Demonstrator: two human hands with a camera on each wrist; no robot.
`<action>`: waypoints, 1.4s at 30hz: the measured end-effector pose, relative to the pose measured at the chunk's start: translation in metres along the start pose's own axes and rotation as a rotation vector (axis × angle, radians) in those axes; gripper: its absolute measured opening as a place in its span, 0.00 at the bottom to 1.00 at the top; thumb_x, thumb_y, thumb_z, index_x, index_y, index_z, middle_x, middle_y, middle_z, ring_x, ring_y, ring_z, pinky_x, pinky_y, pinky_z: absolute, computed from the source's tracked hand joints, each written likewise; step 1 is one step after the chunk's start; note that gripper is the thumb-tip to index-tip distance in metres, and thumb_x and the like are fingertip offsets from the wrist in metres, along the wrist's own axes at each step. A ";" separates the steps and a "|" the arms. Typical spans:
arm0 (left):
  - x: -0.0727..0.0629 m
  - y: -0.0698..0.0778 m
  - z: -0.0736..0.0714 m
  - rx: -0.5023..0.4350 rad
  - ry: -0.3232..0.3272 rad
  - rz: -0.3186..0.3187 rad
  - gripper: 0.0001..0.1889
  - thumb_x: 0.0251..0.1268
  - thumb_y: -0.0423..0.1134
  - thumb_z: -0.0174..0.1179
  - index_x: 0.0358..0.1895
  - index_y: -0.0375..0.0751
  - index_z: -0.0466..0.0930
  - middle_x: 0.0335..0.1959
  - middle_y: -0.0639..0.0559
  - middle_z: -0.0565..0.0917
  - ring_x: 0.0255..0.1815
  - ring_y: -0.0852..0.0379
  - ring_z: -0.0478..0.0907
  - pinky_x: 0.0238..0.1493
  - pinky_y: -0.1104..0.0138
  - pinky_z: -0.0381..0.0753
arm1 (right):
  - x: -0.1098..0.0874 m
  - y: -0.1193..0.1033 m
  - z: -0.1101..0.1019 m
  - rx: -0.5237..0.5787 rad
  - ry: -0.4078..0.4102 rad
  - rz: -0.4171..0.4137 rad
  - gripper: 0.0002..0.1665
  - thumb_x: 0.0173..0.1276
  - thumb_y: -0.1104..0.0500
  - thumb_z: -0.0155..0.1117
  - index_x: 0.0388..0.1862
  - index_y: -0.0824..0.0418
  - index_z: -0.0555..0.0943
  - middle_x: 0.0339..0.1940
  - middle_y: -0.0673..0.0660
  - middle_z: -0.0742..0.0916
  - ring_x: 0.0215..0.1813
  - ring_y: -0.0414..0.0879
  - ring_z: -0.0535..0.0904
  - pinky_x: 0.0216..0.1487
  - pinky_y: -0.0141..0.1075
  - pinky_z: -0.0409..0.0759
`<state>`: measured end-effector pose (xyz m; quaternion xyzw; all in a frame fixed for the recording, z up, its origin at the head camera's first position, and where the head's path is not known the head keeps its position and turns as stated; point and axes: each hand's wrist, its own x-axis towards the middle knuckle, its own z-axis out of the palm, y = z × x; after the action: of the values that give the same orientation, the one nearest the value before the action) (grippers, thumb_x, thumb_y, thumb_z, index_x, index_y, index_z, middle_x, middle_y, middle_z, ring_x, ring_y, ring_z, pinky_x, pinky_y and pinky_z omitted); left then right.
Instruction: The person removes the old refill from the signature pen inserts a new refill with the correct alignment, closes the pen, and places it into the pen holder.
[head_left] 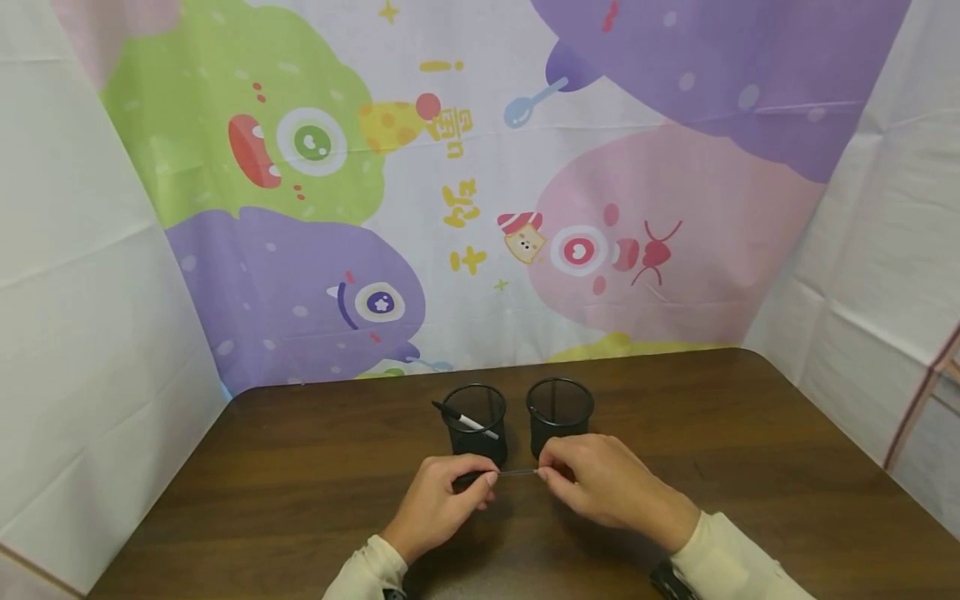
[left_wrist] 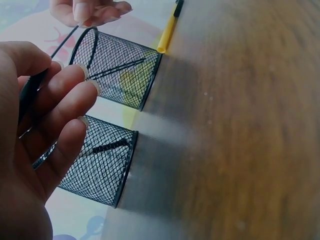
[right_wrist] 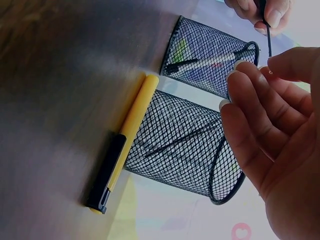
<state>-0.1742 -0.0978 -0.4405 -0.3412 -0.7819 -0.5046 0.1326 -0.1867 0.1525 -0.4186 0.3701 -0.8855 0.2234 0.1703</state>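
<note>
Between my hands runs a thin dark rod (head_left: 517,472), roughly level above the table. Its thicker black handle-like end (left_wrist: 31,92) lies in my left hand (head_left: 442,504), pinched between thumb and index finger. The thumb and index fingertip of my right hand (head_left: 611,483) pinch the rod's far tip. Just beyond stand two black mesh pen cups. The left cup (head_left: 478,450) holds a black-and-white pen (head_left: 467,420) leaning on its rim; the right cup (head_left: 546,429) is partly covered by my right hand. What kind of tool or pen the rod is, I cannot tell.
A yellow pen with a black cap (right_wrist: 131,122) lies on the table beside the right cup, hidden in the head view. The brown wooden table (head_left: 322,442) meets a cartoon-printed cloth (head_left: 465,317) at the back. White cloth hangs at both sides.
</note>
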 end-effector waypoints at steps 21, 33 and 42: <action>-0.002 -0.023 0.002 -0.029 -0.045 -0.001 0.05 0.72 0.34 0.62 0.42 0.36 0.85 0.27 0.48 0.86 0.26 0.62 0.84 0.27 0.68 0.84 | 0.000 -0.001 -0.001 0.026 -0.009 -0.024 0.04 0.66 0.59 0.68 0.33 0.48 0.83 0.26 0.34 0.79 0.26 0.30 0.73 0.28 0.28 0.75; -0.002 -0.024 0.002 -0.016 -0.066 0.005 0.07 0.73 0.37 0.61 0.43 0.37 0.86 0.29 0.46 0.87 0.25 0.66 0.82 0.27 0.67 0.84 | 0.001 -0.005 -0.003 0.056 -0.034 -0.062 0.04 0.69 0.60 0.66 0.38 0.50 0.85 0.32 0.37 0.84 0.30 0.28 0.75 0.33 0.29 0.79; -0.002 -0.024 0.002 -0.015 -0.067 0.015 0.05 0.73 0.38 0.61 0.43 0.42 0.86 0.29 0.48 0.87 0.25 0.67 0.82 0.27 0.68 0.84 | 0.000 -0.002 -0.001 0.051 -0.038 -0.041 0.04 0.69 0.59 0.66 0.37 0.49 0.84 0.30 0.36 0.82 0.29 0.28 0.74 0.31 0.28 0.77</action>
<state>-0.1885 -0.1033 -0.4596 -0.3648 -0.7794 -0.4978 0.1076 -0.1849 0.1517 -0.4173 0.3965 -0.8749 0.2353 0.1486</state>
